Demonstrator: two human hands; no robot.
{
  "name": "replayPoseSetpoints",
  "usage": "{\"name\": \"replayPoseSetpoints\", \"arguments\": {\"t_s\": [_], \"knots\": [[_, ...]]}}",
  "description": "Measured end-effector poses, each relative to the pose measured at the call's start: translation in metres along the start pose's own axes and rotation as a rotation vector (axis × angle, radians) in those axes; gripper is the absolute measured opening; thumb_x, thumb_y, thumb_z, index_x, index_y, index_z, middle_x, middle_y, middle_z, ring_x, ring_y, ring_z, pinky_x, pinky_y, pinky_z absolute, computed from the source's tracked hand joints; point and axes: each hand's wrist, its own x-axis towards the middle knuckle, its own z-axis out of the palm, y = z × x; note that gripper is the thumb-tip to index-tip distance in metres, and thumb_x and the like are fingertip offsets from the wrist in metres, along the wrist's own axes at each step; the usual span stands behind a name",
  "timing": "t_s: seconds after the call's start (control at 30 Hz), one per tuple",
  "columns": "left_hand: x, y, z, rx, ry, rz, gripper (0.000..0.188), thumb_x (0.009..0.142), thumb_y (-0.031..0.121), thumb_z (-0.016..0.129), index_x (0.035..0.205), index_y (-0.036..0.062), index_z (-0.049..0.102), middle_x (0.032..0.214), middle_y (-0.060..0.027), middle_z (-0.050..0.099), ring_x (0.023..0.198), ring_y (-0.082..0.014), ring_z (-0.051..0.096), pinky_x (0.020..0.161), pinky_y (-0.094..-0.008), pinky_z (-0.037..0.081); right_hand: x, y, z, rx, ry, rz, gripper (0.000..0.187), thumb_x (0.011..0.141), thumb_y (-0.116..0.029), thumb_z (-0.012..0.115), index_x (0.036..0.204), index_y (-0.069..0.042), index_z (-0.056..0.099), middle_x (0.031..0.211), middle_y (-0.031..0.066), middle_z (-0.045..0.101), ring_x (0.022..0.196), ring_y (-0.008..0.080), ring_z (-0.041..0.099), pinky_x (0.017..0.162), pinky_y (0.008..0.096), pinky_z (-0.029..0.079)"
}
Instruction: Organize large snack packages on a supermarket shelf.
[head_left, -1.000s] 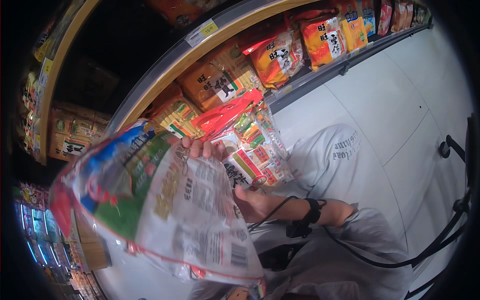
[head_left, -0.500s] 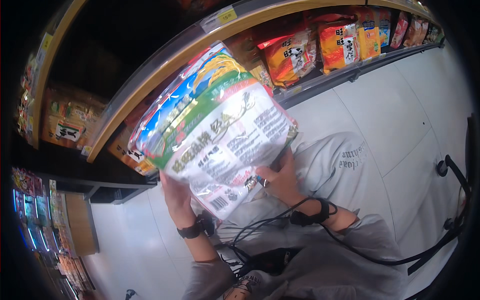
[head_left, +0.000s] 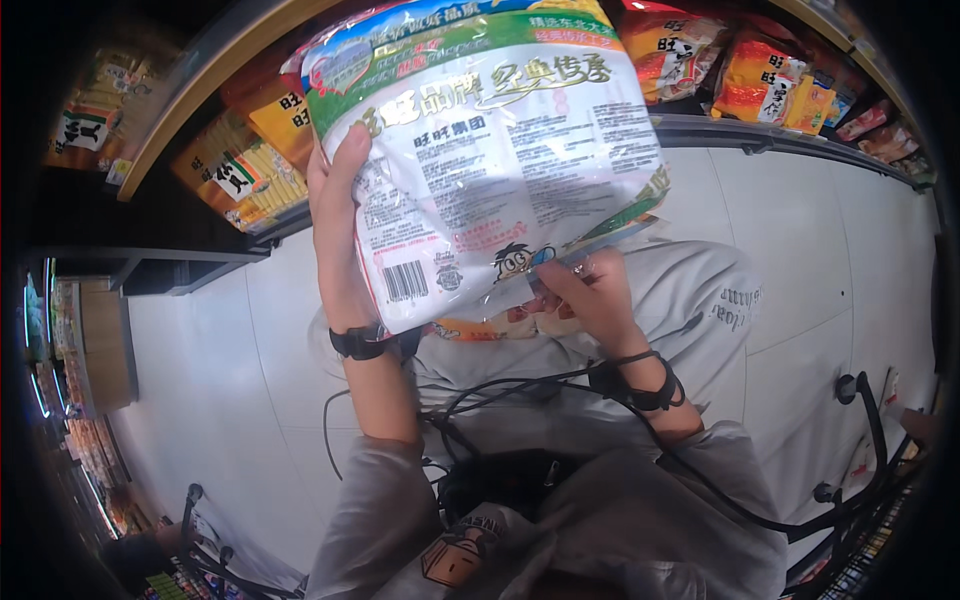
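Note:
A large shiny snack bag (head_left: 510, 170) is held up in front of me, its white printed back facing me, with a green band and a blue strip toward its far end. My left hand (head_left: 338, 225) grips its left edge, thumb lying over the printed side and the other fingers hidden behind. At the lower right corner, my right hand (head_left: 597, 303) pinches the plastic between thumb and fingers. An orange-red printed piece (head_left: 475, 328) shows just below the bag; whether it belongs to the same bag I cannot tell.
Beyond the bag runs a low wooden-edged shelf holding red-orange snack bags (head_left: 765, 70) and yellow packs (head_left: 240, 175). Black cables (head_left: 520, 382) loop between my wristbands. A black wheeled frame (head_left: 868, 440) stands at the right on the pale tiled floor (head_left: 800, 220).
The bag has turned from a tilt to nearly level and sits higher in view. My left hand has shifted up its edge, with the thumb now visible on the printed side.

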Motion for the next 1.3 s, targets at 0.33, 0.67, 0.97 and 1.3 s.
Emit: {"name": "replayPoseSetpoints", "arguments": {"t_s": [0.33,0.67,0.97,1.3], "knots": [[0.015,0.008,0.003,0.011,-0.099,-0.072,0.041,0.082,0.021,0.066,0.113,-0.0026,0.052,0.095,-0.0111,0.065,0.075,-0.0131,0.065,0.066,-0.0241,0.053,0.000,0.018,0.010,0.087,-0.104,-0.021,0.010,0.085,-0.002,0.060,0.091,0.005,0.063,0.069,0.0102,0.065,0.061,0.0119,0.063,0.051,0.0219,0.048],[0.026,-0.001,-0.003,-0.086,-0.095,-0.015,0.046,0.081,0.023,0.068,0.116,-0.0026,0.051,0.099,-0.0118,0.064,0.080,-0.0148,0.064,0.070,-0.0257,0.052,-0.002,0.024,0.016,0.073,-0.054,-0.052,0.005,0.084,0.008,0.056,0.088,0.009,0.059,0.072,0.0104,0.059,0.069,0.0204,0.066,0.062,0.0302,0.056],[0.020,-0.015,-0.005,-0.028,-0.108,0.169,0.047,0.079,0.021,0.068,0.116,-0.0021,0.051,0.102,-0.0108,0.063,0.086,-0.0145,0.062,0.076,-0.0266,0.049,0.004,0.051,0.007,0.140,0.072,-0.064,0.028,0.073,0.006,0.067,0.100,0.001,0.058,0.086,0.0060,0.061,0.073,0.0108,0.058,0.062,0.0238,0.048],[0.014,-0.014,-0.002,-0.021,-0.174,0.139,0.046,0.079,0.022,0.068,0.115,-0.0018,0.051,0.100,-0.0098,0.063,0.085,-0.0134,0.061,0.076,-0.0263,0.048,0.000,0.044,0.004,-0.051,-0.236,0.063,0.011,0.087,-0.005,0.057,0.094,-0.001,0.066,0.087,0.0035,0.066,0.077,0.0087,0.058,0.068,0.0242,0.047]]}}
